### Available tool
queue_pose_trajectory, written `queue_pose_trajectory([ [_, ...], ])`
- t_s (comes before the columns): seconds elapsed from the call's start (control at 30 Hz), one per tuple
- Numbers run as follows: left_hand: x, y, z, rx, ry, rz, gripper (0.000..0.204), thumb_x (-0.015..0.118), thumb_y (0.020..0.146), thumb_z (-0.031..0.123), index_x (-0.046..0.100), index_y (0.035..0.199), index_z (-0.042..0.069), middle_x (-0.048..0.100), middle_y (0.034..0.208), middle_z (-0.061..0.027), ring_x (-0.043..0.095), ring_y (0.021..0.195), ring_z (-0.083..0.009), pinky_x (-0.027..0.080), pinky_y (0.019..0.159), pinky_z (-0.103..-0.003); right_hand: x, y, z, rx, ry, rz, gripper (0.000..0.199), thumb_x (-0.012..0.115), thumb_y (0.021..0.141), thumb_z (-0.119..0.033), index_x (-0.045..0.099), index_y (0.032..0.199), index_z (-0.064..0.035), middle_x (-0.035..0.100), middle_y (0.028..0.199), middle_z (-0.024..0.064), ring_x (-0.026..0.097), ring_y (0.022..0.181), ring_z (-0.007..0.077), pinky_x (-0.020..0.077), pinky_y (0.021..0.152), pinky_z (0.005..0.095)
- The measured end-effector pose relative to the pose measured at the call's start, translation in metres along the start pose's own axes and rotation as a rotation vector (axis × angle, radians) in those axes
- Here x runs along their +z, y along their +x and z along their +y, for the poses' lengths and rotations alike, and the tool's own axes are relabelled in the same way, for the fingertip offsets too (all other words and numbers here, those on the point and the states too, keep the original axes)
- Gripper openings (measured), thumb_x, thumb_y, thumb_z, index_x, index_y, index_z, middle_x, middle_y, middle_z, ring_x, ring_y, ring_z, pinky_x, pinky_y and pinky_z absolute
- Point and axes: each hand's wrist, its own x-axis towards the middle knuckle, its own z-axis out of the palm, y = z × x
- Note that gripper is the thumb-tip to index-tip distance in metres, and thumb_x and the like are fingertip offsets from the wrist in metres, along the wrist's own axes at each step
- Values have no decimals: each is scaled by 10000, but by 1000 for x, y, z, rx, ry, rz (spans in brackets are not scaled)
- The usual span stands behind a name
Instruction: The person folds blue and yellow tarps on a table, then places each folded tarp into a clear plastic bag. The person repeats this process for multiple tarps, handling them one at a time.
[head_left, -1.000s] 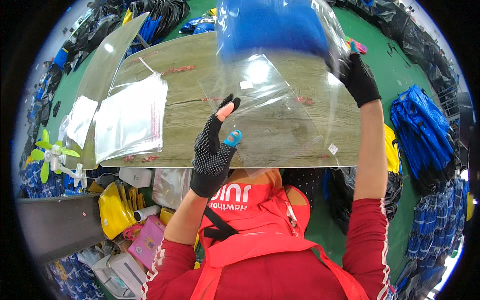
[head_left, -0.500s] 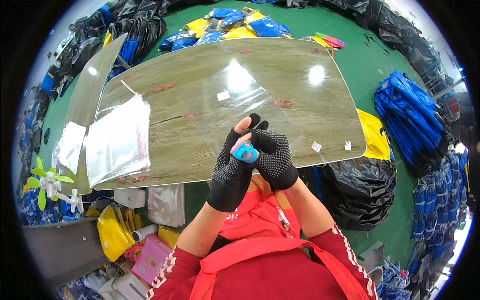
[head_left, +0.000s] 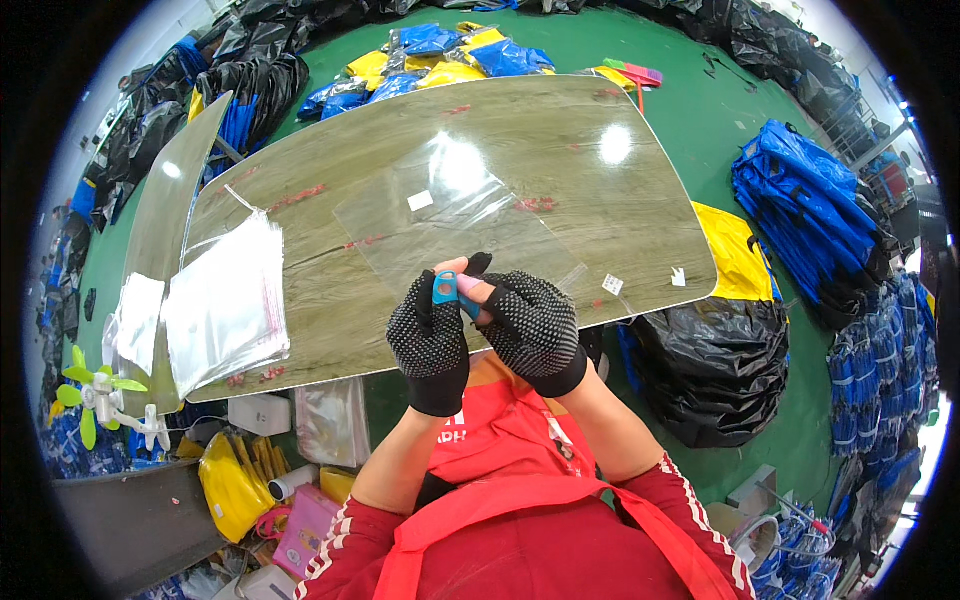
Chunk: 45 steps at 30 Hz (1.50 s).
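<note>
Blue finger sleeve (head_left: 445,288) on left hand (head_left: 430,340) seems partly hidden.

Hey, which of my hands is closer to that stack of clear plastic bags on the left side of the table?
Left. Your left hand is to the right of the stack of clear plastic bags, not touching it; your right hand is farther right.

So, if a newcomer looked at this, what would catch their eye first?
Probably the left grip and right grip, in black dotted gloves with a bright blue finger cover showing, meeting by the near edge of the wood-patterned table. Next, the blue and yellow packages heaped on the green floor beyond its far edge. At lower left, a fan with lime-green blades stands out.
</note>
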Motion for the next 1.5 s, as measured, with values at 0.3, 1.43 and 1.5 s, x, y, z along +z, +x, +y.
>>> queue_pose_trajectory([
  [0.3, 5, -12, 3, -134, -123, -36, 327, 463, 1005, 231, 650, 1085, -25, 663, 937, -50, 552, 796, -88, 452, 728, -239, -7, -9, -7, -135, -227, 17, 392, 652, 794, -81, 586, 1178, -124, 608, 717, 51, 615, 659, 253, 480, 527, 380],
  [1.43, 5, -34, 27, -531, -739, -275, 448, 318, 1041, 338, 463, 1299, 3, 605, 943, -19, 540, 825, -65, 442, 750, -201, -40, -2, -47, 173, 82, -176, 241, 656, 795, -93, 664, 1036, -94, 668, 795, 59, 636, 692, 215, 500, 621, 301],
  [1.5, 6, -35, 24, -585, -886, -335, 448, 302, 1044, 357, 481, 1264, 11, 584, 916, -18, 524, 811, -64, 425, 776, -207, -38, -5, -45, 138, 90, -118, 278, 672, 790, -70, 658, 1065, -107, 668, 816, 49, 636, 699, 209, 502, 616, 305],
])
